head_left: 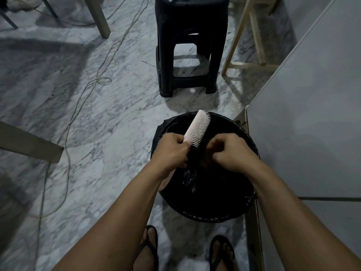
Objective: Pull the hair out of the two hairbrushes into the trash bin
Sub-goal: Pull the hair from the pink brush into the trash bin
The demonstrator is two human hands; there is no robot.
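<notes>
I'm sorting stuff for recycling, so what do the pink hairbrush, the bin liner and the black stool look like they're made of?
Pink hairbrush: looks like moulded plastic, matt, with rows of thin plastic-looking bristles.
Bin liner: thin black plastic film, judging by its glossy crinkles and the wrinkled edge at the rim.
Black stool: probably one-piece moulded plastic, dull finish, with cut-out sides; the dim light leaves this open.

Lower centre of the frame: I hold the hairbrush (197,128) in my left hand (172,151) above the trash bin (205,216), my right hand (232,151) just beside its bristles. A stool (192,45) stands behind the bin, upper centre; cables (86,90) trail across the floor (121,118) at left.
</notes>
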